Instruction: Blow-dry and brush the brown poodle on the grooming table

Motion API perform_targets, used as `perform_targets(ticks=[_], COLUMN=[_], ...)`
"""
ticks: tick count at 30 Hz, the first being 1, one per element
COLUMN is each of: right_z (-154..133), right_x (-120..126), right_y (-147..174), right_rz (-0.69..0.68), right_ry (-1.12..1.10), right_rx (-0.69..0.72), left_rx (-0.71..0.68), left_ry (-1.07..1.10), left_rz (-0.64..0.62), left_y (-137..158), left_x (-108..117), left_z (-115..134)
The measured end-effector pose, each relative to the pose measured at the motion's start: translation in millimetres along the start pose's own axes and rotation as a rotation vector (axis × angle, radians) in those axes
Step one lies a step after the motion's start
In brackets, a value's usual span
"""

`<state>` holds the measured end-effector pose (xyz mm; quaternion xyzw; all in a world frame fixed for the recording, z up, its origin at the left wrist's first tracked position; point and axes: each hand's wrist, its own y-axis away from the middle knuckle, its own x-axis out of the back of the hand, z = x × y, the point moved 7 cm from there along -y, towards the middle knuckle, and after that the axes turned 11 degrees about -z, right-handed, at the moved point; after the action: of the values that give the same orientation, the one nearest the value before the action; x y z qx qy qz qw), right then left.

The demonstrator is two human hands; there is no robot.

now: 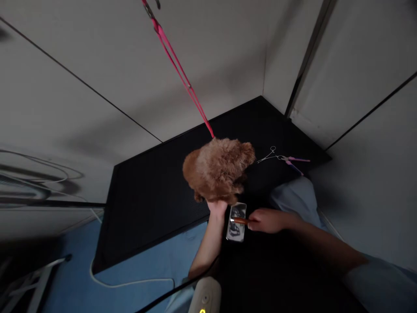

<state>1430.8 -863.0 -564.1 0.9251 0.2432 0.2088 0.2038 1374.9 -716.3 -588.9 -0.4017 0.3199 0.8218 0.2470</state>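
Observation:
A curly brown dog (221,167) is on the black table (146,195), with a pink loop leash (177,65) running up from it. My left hand (217,206) reaches in against the dog's near underside, where the fur hides its fingers. Just to the right, my right hand (265,220) is closed around the wooden handle of a slicker brush (237,232). The brush's flat, shiny metal back faces up, close beside my left wrist and just below the dog's fur.
Scissor-like metal forceps (269,155) and purple-handled pliers-type clippers (293,161) lie on the table right of the dog. A pale handheld device (205,295) with a yellow light shows at the bottom. A white cable (130,283) crosses the blue floor. Walls stand behind the table.

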Motion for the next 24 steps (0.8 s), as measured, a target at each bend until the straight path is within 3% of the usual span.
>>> perform_targets(ticks=[3,6,8,12,15,17,22,24], right_z=[-6.9,-4.8,-4.3,6.6,28.9,35.2,21.3,24.4], right_x=[3.4,-13.6,-19.8,-7.5,-14.6,-21.6,-9.0,-13.9], right_y=[15.4,22.1,24.1,25.7,24.3,26.5,29.2,22.9], right_rz=[0.188,0.160,0.169,0.392,0.303,0.239,0.450,0.391], right_ry=[0.144,0.209,0.235,0.302,0.314,0.274,0.221,0.263], right_rx=[-0.087,-0.222,-0.230,-0.260,-0.361,-0.350,-0.246,-0.302], left_rx=[0.026,-0.021,-0.021,0.009,-0.081,-0.100,-0.043,-0.049], left_ry=[0.030,0.069,0.072,0.017,-0.036,-0.074,-0.082,-0.056], left_rz=[0.062,0.062,0.042,-0.016,-0.054,-0.022,0.111,0.077], left_y=[2.9,5.6,7.8,13.7,19.4,22.6,23.1,20.6], left_x=[1.8,5.9,7.1,0.4,-9.0,-10.3,-3.9,-6.4], left_z=[-9.1,-7.9,-7.6,-9.6,-2.6,-0.4,-4.3,-3.9])
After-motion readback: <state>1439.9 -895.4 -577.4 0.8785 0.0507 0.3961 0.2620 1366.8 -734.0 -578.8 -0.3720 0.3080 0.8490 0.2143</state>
